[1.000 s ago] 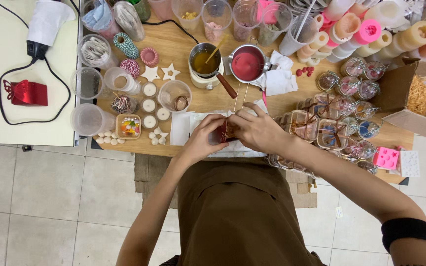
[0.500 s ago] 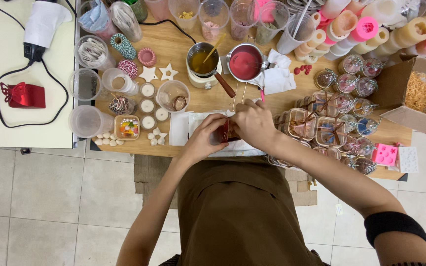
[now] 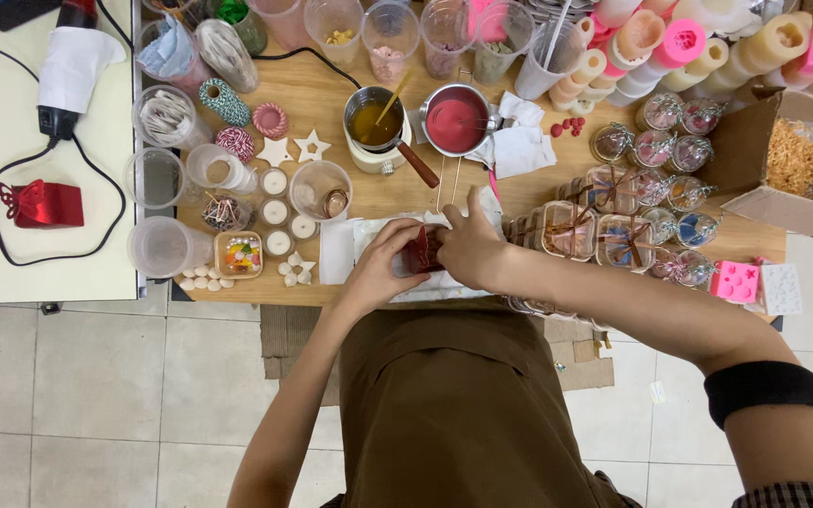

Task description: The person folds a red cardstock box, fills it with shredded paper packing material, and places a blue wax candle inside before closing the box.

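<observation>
I see a pot of red wax just beyond the hands, a pot of yellow wax touching its left side. Left of the hands sit tealights and white stars; right, small ribboned jars. Far left lies a red box.

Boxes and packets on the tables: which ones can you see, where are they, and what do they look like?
Small shiny red gift box: left on the white table, bow-like top.
Open brown cardboard box: far right, holding golden shreds in a clear bag.
Clear ribbon-tied gift boxes: right of the hands, in rows.
Small dark red box: between the left hand and right hand.
</observation>
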